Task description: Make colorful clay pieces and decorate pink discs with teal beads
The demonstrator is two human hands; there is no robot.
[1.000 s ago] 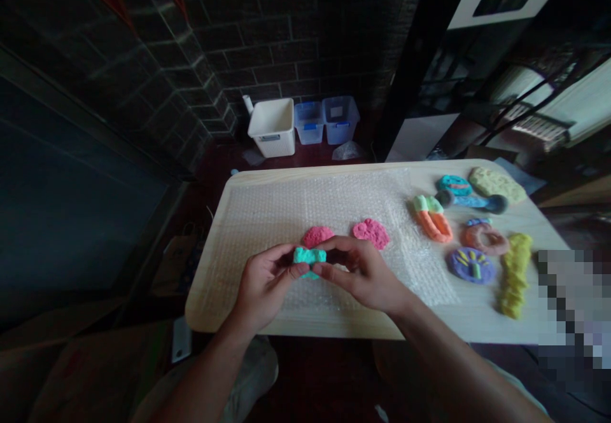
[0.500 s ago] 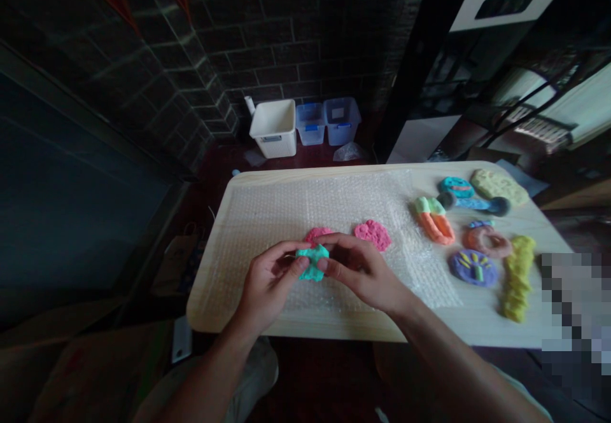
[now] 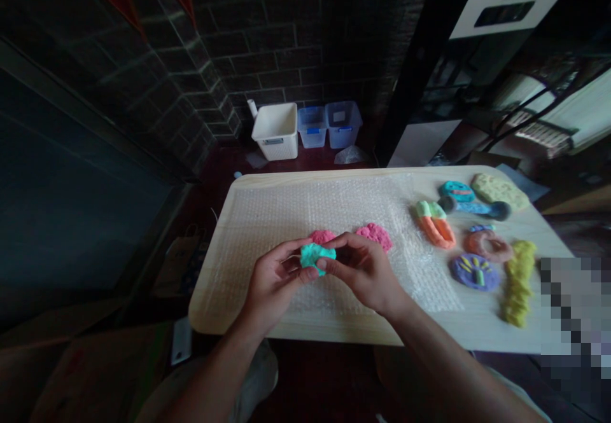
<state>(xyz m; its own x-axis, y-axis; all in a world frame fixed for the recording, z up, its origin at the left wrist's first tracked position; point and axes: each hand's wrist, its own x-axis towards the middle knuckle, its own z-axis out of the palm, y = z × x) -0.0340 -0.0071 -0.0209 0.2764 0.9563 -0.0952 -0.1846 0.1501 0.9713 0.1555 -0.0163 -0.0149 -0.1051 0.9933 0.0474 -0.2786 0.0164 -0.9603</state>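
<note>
A lump of turquoise modelling clay is pinched between both hands above the table. My left hand grips its left side, thumb at the lower edge and fingers behind. From the right, my right hand presses its thumb onto the front of the clay, with the index finger along the top. Just behind the hands, a pink clay piece lies partly hidden on the bubble wrap. Another flattened pink clay piece rests beyond my right hand, partly covered by it.
On the table's right side lie several clay shapes, among them a purple disc, a yellow strip, an orange and green loop and a blue dumbbell shape. Behind the table stand a white bin and two bluish bins.
The turquoise clay has been turned and reshaped between my fingers. My left thumb has slid down to its lower edge. The whole view has shifted slightly.
</note>
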